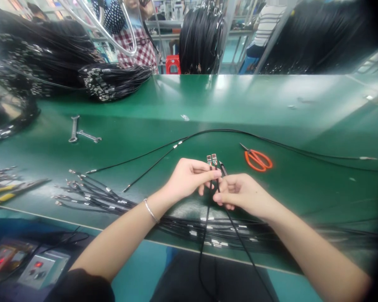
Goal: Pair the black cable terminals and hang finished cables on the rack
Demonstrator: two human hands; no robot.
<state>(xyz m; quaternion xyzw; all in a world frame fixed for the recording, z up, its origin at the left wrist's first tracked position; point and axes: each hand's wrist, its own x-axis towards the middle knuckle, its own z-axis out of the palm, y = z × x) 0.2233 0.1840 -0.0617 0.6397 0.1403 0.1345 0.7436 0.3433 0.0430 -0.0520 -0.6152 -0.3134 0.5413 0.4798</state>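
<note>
My left hand (pixel 192 176) pinches two thin black cables (pixel 207 209) just below their ends. A small square metal connector (pixel 214 159) tips each cable, and the pair stand side by side above my fingers. My right hand (pixel 239 191) is closed around one of these cables a little lower down. A dark pen-like tool (pixel 223 167) pokes up beside the right fingers; whether they grip it cannot be made out. Both cables hang down over the table edge toward my lap. Under my hands lies a bundle of black cables (pixel 176 224) with white labels.
Orange-handled scissors (pixel 258 160) lie right of my hands, beneath a long looped cable (pixel 227 130). Two wrenches (pixel 74 129) and yellow-handled pliers (pixel 15 191) rest leftward on the green table (pixel 138 130). Cable heaps (pixel 113 82) fill the back left. Control boxes (pixel 44 266) sit below. Across stands a person (pixel 137 46).
</note>
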